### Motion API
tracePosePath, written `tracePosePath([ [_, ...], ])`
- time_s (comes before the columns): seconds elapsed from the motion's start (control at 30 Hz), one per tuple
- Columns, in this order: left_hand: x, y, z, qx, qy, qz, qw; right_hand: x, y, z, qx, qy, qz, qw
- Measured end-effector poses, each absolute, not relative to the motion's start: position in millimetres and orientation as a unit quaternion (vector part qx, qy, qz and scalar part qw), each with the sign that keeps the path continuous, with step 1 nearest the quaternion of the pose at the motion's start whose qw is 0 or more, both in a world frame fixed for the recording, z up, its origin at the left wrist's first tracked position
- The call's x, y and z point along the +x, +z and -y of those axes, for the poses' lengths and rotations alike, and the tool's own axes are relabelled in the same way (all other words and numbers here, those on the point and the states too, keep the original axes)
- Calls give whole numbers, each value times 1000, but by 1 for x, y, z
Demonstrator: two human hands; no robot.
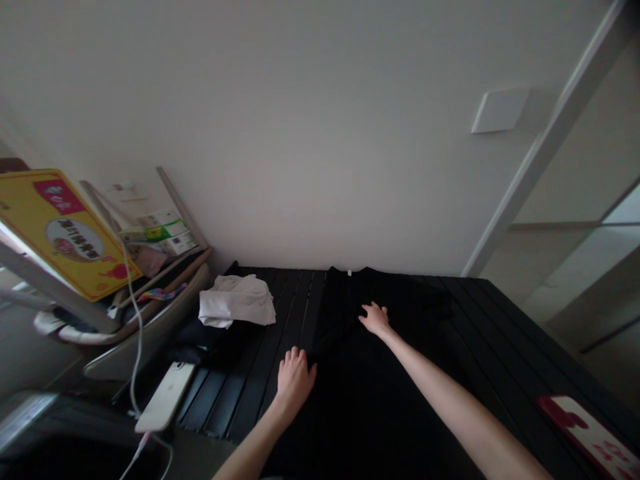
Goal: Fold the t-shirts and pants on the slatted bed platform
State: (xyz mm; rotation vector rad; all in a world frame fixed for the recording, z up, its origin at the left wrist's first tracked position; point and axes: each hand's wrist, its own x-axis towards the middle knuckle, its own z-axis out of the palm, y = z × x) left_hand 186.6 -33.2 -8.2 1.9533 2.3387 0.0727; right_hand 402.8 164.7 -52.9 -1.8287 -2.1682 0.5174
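Note:
A black top (370,400) is spread out on a dark slatted table (235,393), its neckline with a small white label towards the wall. My right hand (375,320) rests on the upper part of the top, fingers spread. At the top's left edge lies my left hand (295,379), its fingers slightly bent and its thumb apart from them, touching the dark cloth. Nothing shows lifted in either hand. Black cloth on a black surface makes the garment's lower outline hard to see.
Left of the top, a folded light-grey cloth (237,301) lies on dark fabric (210,343). A white phone (166,397) with a cable is at the left edge, near a chair holding a yellow box (65,233). A red-and-white phone (593,433) lies at right. Behind stands a wall (325,133).

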Motion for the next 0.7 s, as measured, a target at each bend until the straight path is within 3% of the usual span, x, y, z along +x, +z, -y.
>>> tracePosePath([
  [0.23, 184, 5, 53, 668, 96, -731, 103, 404, -32, -186, -527, 102, 831, 145],
  [0.5, 184, 15, 79, 627, -50, -750, 204, 413, 9, -226, -482, 9, 861, 165],
  [0.7, 206, 47, 100, 645, -68, -731, 212, 424, -17, -220, -520, 31, 847, 106],
])
